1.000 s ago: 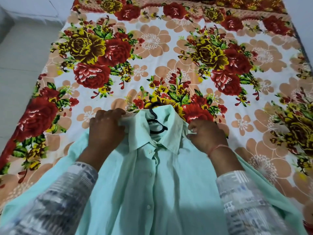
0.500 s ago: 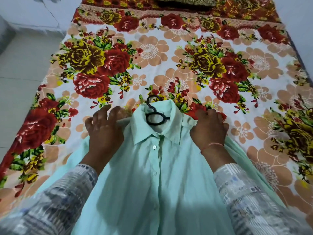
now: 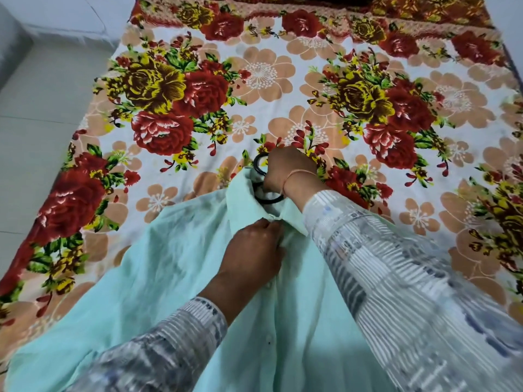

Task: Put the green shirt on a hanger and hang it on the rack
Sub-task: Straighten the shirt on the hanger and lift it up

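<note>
The floral bedsheet [image 3: 263, 72] stretches away beyond both of my hands. On it the green shirt [image 3: 175, 264] lies front up, spread wide under my forearms, its hem end nearest me.

My left hand [image 3: 252, 250] is on the shirt's front, just short of my right hand. Its fingers are bent down onto the button strip below the collar [image 3: 240, 193], and as far as I can tell they pinch the cloth there. My right hand [image 3: 288, 171] reaches past the left one to the neck opening and closes round the hanger [image 3: 259, 162], whose black hook sticks out of the collar at my fingertips.

I judge the first half nearly done. The hanger sits inside the shirt, though its arms are hidden under the cloth, so I cannot tell whether the shoulders are seated. The front looks buttoned lower down; the top I cannot make out.

Still left are lifting the shirt by the hook and carrying it to the rack, which is not in view.
</note>
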`<state>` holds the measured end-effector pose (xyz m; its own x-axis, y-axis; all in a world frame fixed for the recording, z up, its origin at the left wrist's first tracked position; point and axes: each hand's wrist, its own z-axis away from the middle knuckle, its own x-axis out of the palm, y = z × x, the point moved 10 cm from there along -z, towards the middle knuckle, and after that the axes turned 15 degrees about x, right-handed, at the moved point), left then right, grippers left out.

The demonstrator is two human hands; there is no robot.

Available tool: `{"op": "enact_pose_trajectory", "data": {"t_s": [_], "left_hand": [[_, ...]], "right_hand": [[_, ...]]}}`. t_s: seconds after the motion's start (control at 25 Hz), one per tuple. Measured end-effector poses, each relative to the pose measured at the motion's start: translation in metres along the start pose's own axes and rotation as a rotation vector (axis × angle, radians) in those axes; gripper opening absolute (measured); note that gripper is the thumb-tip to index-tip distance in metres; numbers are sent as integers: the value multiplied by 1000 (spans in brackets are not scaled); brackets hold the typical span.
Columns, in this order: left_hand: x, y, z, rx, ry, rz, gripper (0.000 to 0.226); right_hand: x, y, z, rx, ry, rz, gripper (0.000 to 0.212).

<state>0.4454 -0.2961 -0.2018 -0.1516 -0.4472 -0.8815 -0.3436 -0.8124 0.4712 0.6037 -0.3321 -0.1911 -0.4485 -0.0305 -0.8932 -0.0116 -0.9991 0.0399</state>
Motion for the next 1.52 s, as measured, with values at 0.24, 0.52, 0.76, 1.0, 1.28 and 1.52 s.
{"op": "enact_pose_trajectory", "data": {"t_s": [0.24,0.52,0.76,1.0,1.28,1.52], "left_hand": [[-13,28,19,201,153,141,24],[-76,-12,28,52,543,91,36],[-162,-37,-32,-163,426,79,71],[-279,50,-36,13,289,282,49],[-432,189,-3,176,401,816,16],[-586,329,81,295,596,716,30]], "right_hand": [[-27,15,11,-71,508,-192,28],[-29,28,21,-49,589,-234,24],[-99,37,74,-271,531,-617,20],[-205,73,170,-332,469,-804,19],[-354,109,346,-372,785,-821,19],[-444,189,543,-167,1229,-808,35]]}}
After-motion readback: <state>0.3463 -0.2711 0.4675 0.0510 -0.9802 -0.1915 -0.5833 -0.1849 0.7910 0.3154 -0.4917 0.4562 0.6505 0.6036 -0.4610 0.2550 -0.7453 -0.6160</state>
